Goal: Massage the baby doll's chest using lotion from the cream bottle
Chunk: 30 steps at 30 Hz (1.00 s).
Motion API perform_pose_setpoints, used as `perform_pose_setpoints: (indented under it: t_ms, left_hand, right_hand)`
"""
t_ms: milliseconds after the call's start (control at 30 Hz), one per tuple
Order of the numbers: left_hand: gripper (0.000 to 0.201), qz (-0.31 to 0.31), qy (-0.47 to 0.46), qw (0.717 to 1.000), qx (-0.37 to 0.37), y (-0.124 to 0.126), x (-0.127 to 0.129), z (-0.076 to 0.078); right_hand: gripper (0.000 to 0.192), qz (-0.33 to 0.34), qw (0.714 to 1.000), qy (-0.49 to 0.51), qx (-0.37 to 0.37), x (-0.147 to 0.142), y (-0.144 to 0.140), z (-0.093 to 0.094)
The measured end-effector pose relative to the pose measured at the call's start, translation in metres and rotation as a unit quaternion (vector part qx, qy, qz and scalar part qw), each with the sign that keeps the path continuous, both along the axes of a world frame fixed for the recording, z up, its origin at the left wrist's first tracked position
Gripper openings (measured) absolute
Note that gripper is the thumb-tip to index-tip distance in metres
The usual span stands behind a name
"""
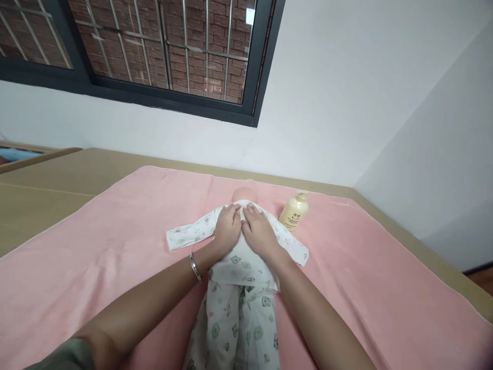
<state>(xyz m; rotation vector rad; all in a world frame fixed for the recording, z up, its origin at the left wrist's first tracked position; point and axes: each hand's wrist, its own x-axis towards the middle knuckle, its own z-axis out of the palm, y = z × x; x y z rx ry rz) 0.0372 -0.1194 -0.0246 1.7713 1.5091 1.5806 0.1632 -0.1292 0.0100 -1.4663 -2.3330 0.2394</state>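
Note:
A baby doll (244, 195) with a smooth bald head lies stretched out on a pink blanket (127, 246). It wears a white shirt (241, 270) with small animal prints and matching trousers (225, 318). Both sleeves spread outward, and no doll hands show at the cuffs. My left hand (228, 226) lies flat on the upper left of the shirt, just below the head. Beside it my right hand (260, 231) rests flat on the upper right, fingers extended. The hands nearly touch at the middle. Which way the doll faces, I cannot tell.
A pale yellow pump bottle (294, 211) stands on the blanket, right of the doll's head and close to its sleeve. The blanket covers a wooden surface (57, 177) that meets a white wall (316, 103). Above is a dark-framed window (173, 97) with metal bars.

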Motion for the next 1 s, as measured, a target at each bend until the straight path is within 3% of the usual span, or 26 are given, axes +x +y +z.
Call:
perform_pose_setpoints:
  t_ms: [167,333,533,700,867,1000]
  left_hand:
    - [0.046,0.042,0.099,0.994,-0.014,0.002,0.001,-0.003]
    - [0.040,0.032,0.193,0.980,-0.045,0.011,-0.008,0.000]
    - [0.040,0.004,0.286,0.956,-0.067,0.017,-0.016,0.011]
    - [0.043,0.040,0.367,0.928,-0.059,-0.005,-0.006,0.013]
    - [0.045,0.034,0.379,0.924,-0.039,-0.024,0.002,0.019]
    - [0.041,-0.010,0.346,0.934,-0.085,-0.012,-0.012,0.030]
  right_hand:
    - [0.065,-0.092,0.994,0.016,-0.055,0.022,0.025,-0.005]
    - [0.060,-0.118,0.992,-0.035,-0.029,0.011,0.010,0.001]
    - [0.050,-0.096,0.992,-0.076,0.003,-0.011,-0.020,0.013]
    - [0.045,-0.081,0.996,-0.023,-0.033,0.007,0.000,0.013]
    - [0.052,-0.086,0.995,-0.025,-0.041,0.022,0.019,0.005]
    - [0.050,-0.106,0.992,-0.064,-0.018,0.008,0.002,0.010]
